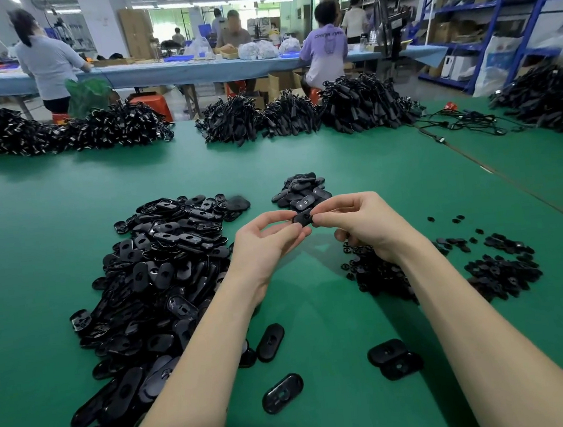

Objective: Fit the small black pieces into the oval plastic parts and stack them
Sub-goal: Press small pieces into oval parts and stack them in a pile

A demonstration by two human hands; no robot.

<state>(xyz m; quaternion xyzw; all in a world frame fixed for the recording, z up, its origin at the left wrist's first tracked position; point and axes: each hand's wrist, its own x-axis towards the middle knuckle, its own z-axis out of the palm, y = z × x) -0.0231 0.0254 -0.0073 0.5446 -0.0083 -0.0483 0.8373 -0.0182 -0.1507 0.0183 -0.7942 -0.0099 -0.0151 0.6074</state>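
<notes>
Near the centre of the frame, both hands meet over the green table and pinch one oval plastic part between them. The left hand clamps its near end with thumb and fingertips; the right hand closes on the other end. Fingers cover most of the part, so whether a small black piece sits in it cannot be told.

Just behind the hands, in the upper middle, lies a small heap of ovals, partly hidden by the held part. A large loose pile of ovals fills the left half; the left forearm crosses its lower edge. The small black pieces lie scattered at the right, many hidden under the right wrist and forearm and too dark to separate. Four single ovals lie at lower centre, two of them overlapping.

Along the far table edge sit black bundles, their make unclear.
</notes>
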